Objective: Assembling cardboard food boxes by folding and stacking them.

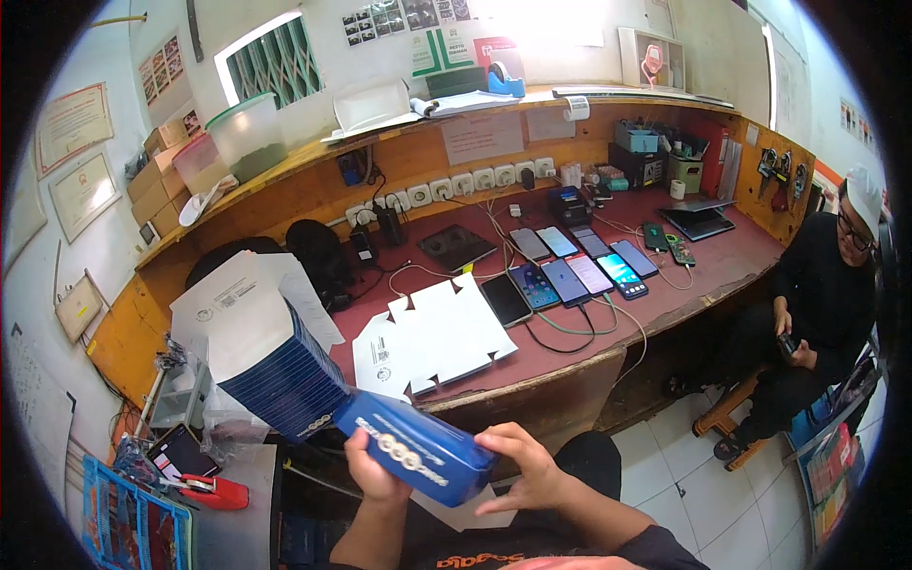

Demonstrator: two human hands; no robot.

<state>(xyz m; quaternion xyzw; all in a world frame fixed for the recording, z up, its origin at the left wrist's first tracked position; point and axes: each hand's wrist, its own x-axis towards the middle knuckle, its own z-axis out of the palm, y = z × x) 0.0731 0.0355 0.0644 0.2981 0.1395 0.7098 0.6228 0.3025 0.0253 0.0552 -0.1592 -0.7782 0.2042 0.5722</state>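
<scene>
A blue cardboard box (418, 446) with a row of pale round marks along its side is tilted in front of me. My left hand (375, 467) is closed around its left lower part, with the thumb on the printed side. At the box's right end is my right hand (527, 470); its fingers touch the upper edge, and its thumb stretches apart below. To the left rises a tall stack of flat blue-and-white carton blanks (285, 370). Unfolded white carton blanks (432, 332) with notched edges lie on the red desktop (579, 332) just beyond the box.
Several phones (565, 282) with cables lie on the desk, near a tablet (456, 247) and a row of sockets (442, 190). A red stapler-like tool (214, 491) and blue rack (133, 518) stand lower left. At right a seated person (831, 275) holds a small dark object.
</scene>
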